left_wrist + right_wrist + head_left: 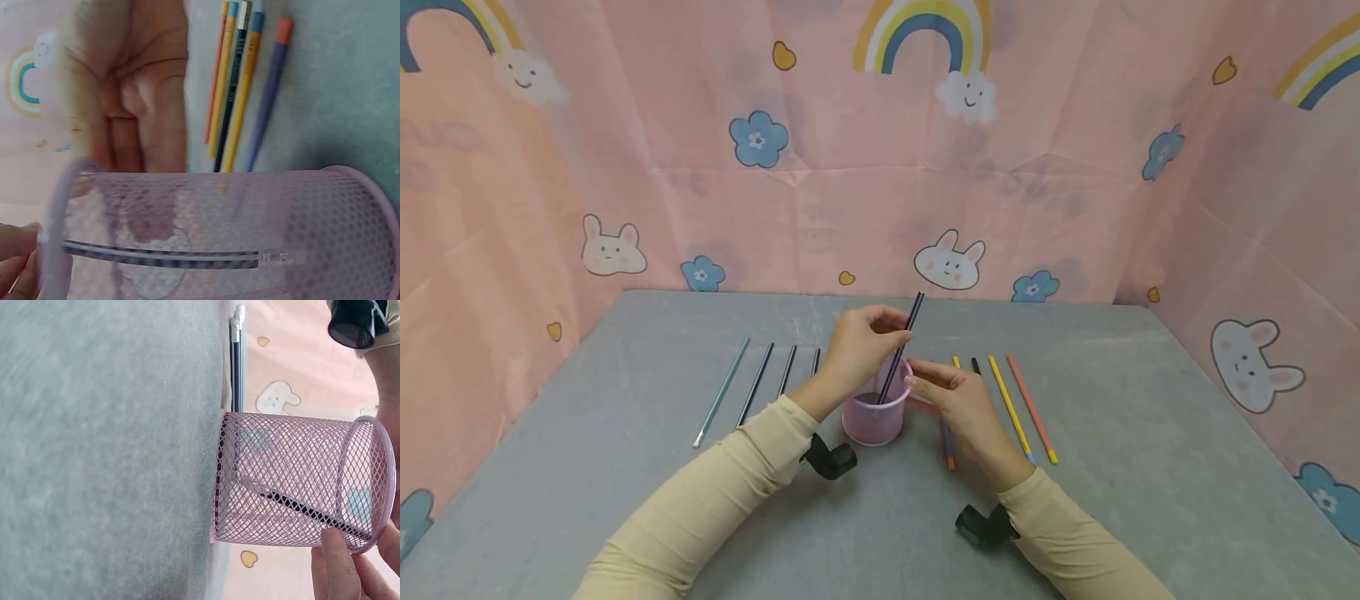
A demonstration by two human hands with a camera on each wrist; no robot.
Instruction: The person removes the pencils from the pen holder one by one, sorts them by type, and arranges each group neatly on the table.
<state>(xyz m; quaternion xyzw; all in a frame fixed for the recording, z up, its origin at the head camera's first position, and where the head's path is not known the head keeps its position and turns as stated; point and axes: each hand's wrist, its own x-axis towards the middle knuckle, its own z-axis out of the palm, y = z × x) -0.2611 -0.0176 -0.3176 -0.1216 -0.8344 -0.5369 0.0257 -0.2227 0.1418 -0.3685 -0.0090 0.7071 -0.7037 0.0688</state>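
My left hand (pixel 863 343) pinches a dark striped pencil (pixel 913 313) near its upper end. The pencil leans, its lower part inside a pink mesh pencil holder (pixel 872 427); through the mesh, its silver ferrule (pixel 275 258) shows close to the holder's bottom. At the holder's right side, my right hand (pixel 962 408) grips the rim between thumb and fingers. The holder stands upright on the grey table. Its mesh wall (pixel 281 456) and the slanting pencil (pixel 300 506) also show in the right wrist view.
Left of the holder lie a teal pencil (pixel 722 392) and several dark pencils (pixel 756 383), partly behind my left arm. On the right are a purple pencil (pixel 948 446), yellow pencils (pixel 1011 408), a black pencil (pixel 236 81) and an orange pencil (pixel 1032 408). A pink printed curtain (pixel 820 208) surrounds the table.
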